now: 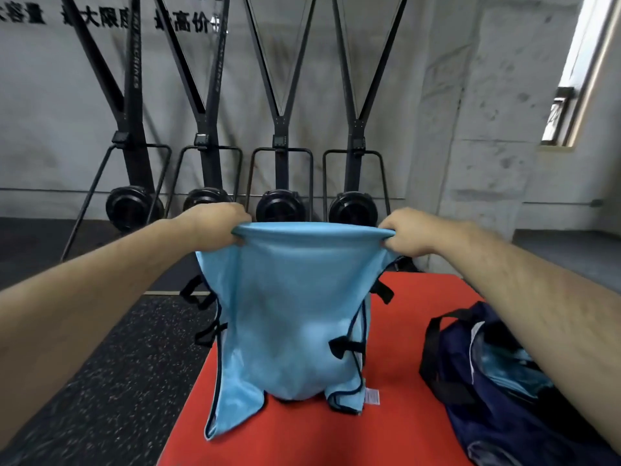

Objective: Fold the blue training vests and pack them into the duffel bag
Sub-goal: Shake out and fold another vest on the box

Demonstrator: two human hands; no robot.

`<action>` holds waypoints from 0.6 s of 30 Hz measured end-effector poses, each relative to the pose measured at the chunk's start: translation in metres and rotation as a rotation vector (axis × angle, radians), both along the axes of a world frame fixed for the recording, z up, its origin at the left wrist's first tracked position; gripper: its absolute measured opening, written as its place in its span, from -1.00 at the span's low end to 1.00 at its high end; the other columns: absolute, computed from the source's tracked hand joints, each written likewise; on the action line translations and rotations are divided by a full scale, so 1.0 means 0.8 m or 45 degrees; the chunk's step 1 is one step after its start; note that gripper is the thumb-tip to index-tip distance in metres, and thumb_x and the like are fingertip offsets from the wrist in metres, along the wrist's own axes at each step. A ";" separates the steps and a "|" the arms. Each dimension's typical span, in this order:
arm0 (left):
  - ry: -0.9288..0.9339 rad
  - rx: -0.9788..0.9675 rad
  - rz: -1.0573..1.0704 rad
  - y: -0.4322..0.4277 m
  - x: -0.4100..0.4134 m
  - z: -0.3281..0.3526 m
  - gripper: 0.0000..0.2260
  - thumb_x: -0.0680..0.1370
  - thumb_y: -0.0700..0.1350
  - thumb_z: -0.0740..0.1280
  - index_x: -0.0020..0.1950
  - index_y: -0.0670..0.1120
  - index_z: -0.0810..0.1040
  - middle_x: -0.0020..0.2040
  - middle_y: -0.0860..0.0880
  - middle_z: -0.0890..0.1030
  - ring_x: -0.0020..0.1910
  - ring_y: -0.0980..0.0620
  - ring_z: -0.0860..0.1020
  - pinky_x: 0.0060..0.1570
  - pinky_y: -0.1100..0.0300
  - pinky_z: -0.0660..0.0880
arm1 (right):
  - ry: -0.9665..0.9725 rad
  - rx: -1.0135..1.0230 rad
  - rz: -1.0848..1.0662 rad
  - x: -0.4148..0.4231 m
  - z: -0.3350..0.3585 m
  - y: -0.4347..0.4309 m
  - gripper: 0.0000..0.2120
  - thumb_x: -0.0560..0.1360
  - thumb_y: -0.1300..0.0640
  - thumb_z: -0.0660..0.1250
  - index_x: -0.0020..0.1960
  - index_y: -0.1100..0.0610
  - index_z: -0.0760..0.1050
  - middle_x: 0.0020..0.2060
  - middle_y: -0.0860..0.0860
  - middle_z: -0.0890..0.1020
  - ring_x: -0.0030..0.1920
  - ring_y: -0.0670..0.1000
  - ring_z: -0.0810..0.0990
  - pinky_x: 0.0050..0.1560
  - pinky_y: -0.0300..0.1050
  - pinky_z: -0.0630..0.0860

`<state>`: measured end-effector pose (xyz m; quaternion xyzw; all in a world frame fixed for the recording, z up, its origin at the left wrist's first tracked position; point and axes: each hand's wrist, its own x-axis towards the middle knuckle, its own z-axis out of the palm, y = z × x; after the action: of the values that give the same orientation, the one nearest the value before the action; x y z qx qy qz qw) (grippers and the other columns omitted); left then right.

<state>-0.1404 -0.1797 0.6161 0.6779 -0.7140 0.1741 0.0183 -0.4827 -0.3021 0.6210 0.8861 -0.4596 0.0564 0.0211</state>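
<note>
A light blue training vest (292, 307) with dark trim and black side straps hangs in front of me, held up by its top edge. My left hand (215, 223) grips the left corner of that edge and my right hand (408, 232) grips the right corner. The vest's lower ends rest on the red mat (396, 432). At the right on the mat lies the dark blue duffel bag (497, 391), unzipped, with light blue fabric visible inside; my right forearm partly hides it.
Several black exercise machines (280, 203) stand in a row against the grey wall behind the mat. Dark speckled rubber floor (111, 381) lies left of the mat. A window (571, 79) is at upper right.
</note>
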 end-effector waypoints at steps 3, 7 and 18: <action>0.205 -0.031 -0.047 -0.003 0.005 -0.017 -0.89 0.55 -0.03 0.40 0.02 -0.04 0.56 -0.03 0.07 0.48 0.06 -0.01 0.51 -0.08 0.15 0.33 | -0.152 0.056 0.019 0.010 -0.017 0.001 -0.85 0.32 0.22 0.18 -0.24 0.10 0.53 -0.19 0.10 0.64 -0.15 0.17 0.62 -0.21 0.06 0.56; 0.371 -0.054 -0.042 -0.002 0.005 -0.029 -0.91 0.56 -0.06 0.40 -0.10 -0.04 0.55 -0.15 0.08 0.54 -0.14 0.02 0.51 -0.28 0.21 0.33 | -0.539 0.150 0.070 0.026 -0.037 0.017 -0.63 0.30 0.43 0.06 -0.15 0.13 0.55 -0.29 0.05 0.59 -0.34 0.04 0.52 -0.43 -0.17 0.38; 0.545 0.136 0.085 0.008 0.019 -0.030 -0.63 0.48 -0.41 0.14 -0.01 0.02 0.56 -0.09 0.01 0.60 -0.07 -0.04 0.55 -0.23 0.16 0.43 | -0.157 -0.047 0.209 0.025 -0.056 0.010 -0.73 0.46 -0.23 0.42 -0.16 -0.07 0.45 -0.24 -0.15 0.58 -0.15 -0.06 0.57 -0.18 -0.08 0.45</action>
<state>-0.1249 -0.1735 0.5924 0.7227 -0.6791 -0.0114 0.1278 -0.4627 -0.2944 0.5758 0.9150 -0.3850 0.1209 0.0044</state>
